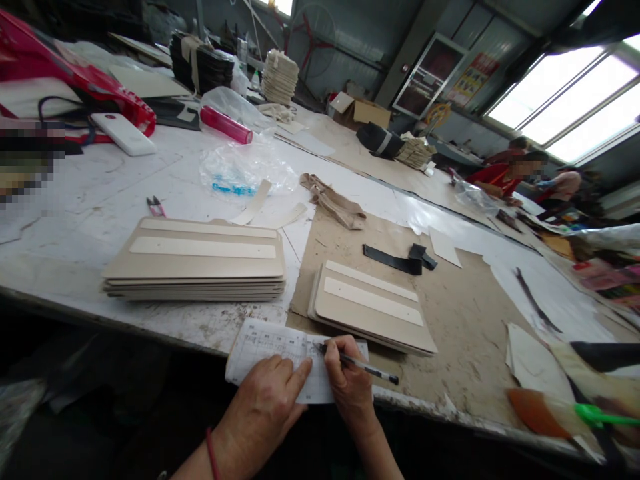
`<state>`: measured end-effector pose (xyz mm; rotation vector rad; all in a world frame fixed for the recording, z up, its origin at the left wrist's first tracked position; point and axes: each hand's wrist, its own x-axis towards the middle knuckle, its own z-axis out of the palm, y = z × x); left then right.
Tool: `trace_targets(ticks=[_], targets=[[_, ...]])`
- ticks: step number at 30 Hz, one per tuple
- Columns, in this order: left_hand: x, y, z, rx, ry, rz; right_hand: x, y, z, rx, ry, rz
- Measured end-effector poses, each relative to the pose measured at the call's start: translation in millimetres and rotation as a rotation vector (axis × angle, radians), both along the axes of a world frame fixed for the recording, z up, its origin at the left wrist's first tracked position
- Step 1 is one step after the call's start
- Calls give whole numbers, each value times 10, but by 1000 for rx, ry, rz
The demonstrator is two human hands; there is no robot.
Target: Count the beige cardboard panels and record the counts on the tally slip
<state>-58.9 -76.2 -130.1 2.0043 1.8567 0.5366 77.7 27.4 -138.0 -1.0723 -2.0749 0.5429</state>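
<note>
A paper form booklet (270,347) with a printed grid and handwriting lies at the table's front edge, partly overhanging it. My left hand (267,397), a red band at its wrist, holds the booklet down, its index finger pointing along the page and the other fingers curled. In my right hand (347,373) a black-and-clear pen (375,370) is pinched, its tip at the page. Just behind the booklet is a short stack of beige panels (370,310) with pale strips on top. To the left stands a taller stack of similar panels (195,257).
Behind the stacks lie small snips (156,207), a clear plastic bag (245,170), a tan cloth (335,203) and black straps (395,260). Brown paper (465,320) covers part of the table. A brush (540,410) is at right. Other people (505,177) work at the far right.
</note>
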Motion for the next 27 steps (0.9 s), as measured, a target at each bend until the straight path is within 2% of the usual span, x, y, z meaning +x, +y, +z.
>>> trace_targets(ticks=[27], targets=[[-3,25,44,-86,-25,-1,11,13,-33,86,4,8]])
